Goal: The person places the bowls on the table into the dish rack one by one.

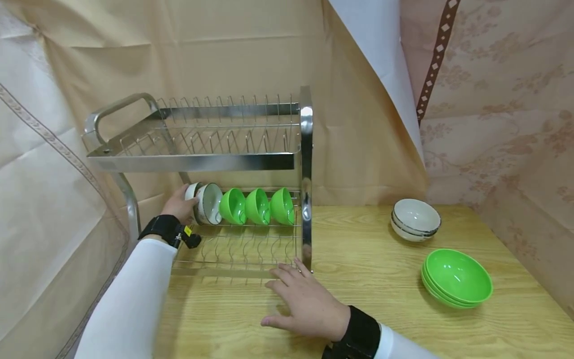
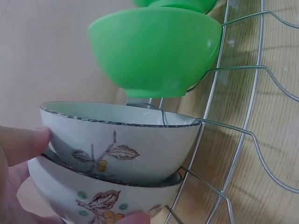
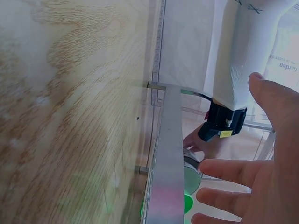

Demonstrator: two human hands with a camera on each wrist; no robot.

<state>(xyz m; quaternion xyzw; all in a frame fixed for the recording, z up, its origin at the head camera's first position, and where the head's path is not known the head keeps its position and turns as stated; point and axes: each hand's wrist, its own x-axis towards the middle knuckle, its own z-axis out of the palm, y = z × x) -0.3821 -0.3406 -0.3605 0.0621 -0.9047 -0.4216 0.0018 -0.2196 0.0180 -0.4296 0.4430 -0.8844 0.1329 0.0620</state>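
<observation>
At the left end of the rack's lower tier, my left hand (image 1: 180, 204) grips a white bowl (image 2: 105, 198) with a dark rim and a leaf pattern. It stands on edge close against a second white bowl (image 1: 209, 203), and the thumb touches that one near its rim. To their right, three green bowls (image 1: 257, 206) stand on edge in the wire slots. My right hand (image 1: 309, 304) is held with fingers spread near the front right corner of the rack, holding nothing.
The two-tier metal dish rack (image 1: 193, 162) has wire dividers on its upper tier and a tall right side post (image 1: 307, 179). On the wooden table (image 1: 358, 259) at right sit stacked white bowls (image 1: 414, 234) and a stack of green bowls (image 1: 455, 294). Cloth hangs behind and beside.
</observation>
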